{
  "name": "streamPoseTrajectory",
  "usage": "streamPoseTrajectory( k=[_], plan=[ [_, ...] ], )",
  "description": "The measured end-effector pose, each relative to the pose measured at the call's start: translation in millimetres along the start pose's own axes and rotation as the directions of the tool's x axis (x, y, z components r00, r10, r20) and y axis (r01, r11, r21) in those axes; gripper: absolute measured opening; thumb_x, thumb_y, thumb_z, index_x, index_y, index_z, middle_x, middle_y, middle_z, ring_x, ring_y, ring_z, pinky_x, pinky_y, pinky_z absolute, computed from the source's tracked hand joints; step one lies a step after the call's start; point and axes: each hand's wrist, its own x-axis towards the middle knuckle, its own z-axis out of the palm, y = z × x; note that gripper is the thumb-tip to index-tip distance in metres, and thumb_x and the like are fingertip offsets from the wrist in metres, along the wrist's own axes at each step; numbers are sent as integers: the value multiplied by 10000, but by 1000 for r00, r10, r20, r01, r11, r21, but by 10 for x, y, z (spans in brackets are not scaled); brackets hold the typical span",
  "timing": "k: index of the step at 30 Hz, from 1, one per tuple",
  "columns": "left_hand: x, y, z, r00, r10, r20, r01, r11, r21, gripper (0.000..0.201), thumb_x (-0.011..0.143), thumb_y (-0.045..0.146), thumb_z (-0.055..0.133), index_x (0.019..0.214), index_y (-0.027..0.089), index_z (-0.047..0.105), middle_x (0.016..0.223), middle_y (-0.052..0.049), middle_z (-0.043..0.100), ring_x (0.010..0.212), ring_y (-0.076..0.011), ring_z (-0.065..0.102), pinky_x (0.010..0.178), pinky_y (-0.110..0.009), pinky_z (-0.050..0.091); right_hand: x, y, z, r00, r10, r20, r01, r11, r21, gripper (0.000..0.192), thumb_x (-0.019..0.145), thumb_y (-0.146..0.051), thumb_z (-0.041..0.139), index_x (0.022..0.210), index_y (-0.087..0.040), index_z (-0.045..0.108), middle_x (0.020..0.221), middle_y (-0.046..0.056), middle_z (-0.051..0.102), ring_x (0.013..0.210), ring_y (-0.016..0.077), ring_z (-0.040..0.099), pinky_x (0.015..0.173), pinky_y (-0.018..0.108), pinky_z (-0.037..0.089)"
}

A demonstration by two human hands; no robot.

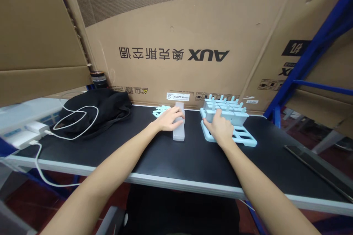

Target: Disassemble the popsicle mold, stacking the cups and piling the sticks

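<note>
Fingers of your left hand [168, 119] wrap the frosted mould [179, 126]; right hand [220, 126] pinches a mould in the blue tray [245, 140] below the "AUX" carton [176, 36].

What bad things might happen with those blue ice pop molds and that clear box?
The right hand presses among the packed ice pop molds in the blue tray, so one might tip or pop out. The left hand rests on the tall clear box, which might topple onto the blue pieces beside it.
</note>
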Motion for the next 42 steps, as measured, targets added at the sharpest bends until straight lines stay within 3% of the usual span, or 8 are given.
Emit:
streamPoseTrajectory(
  k=[10, 17, 28, 32, 38, 42],
  plan=[
    [-1, 14, -30, 1000, -18, -21, 19, 999, 29, 307, 938, 428, 415, 985, 198, 612, 1034, -82, 583, 959, -219, 536, 878, -373, 412, -38, -9, -17, 995, -55, -84, 51, 998, -49, 585, 885, -577, 433, 1275, -144, 390, 968, 160, 653, 888, 340, 656, 705, 406, 472],
    [1, 6, -38, 1000, -10, -14, 10, 999, 44, 296, 925, 427, 437, 975, 197, 615, 1012, -78, 590, 935, -214, 545, 864, -364, 414, -43, -70, -35, 998, -51, -31, 50, 998, -30, 599, 910, -521, 424, 1327, -100, 337, 949, 176, 643, 897, 342, 659, 730, 417, 475],
    [2, 5, -40, 998, -1, -56, 2, 1000, 18, 291, 930, 398, 430, 946, 181, 622, 975, -80, 604, 909, -210, 548, 838, -355, 427, -89, -90, -63, 980, -104, -169, 108, 994, 10, 716, 942, -522, 323, 1492, -100, 142, 1215, 241, 555, 785, 312, 672, 675, 414, 478],
    [14, 7, -68, 994, -18, -109, 15, 1000, -24, 296, 940, 379, 413, 932, 173, 625, 938, -83, 607, 902, -212, 543, 840, -355, 429, -119, -126, -121, 968, -126, -217, 139, 989, 46, 740, 919, -504, 362, 1498, -109, 125, 1214, 222, 584, 828, 319, 660, 691, 418, 479],
    [35, -26, -82, 978, -78, -192, 49, 988, -147, 276, 930, 396, 455, 963, 180, 624, 897, -65, 600, 886, -199, 552, 830, -334, 445, -65, -241, -267, 904, -302, -302, 340, 937, 79, 565, 889, -336, 400, 1404, -120, 318, 1276, 192, 571, 1153, 330, 551, 801, 389, 476],
    [-4, -191, -38, 915, -244, -322, 153, 947, -284, 300, 952, 395, 421, 930, 173, 621, 911, -50, 619, 832, -162, 566, 804, -297, 450, 105, -575, -382, 864, -480, -153, 488, 873, 18, 496, 869, -259, 399, 1350, -143, 368, 1299, 180, 559, 1012, 294, 629, 752, 358, 478]
  ],
)
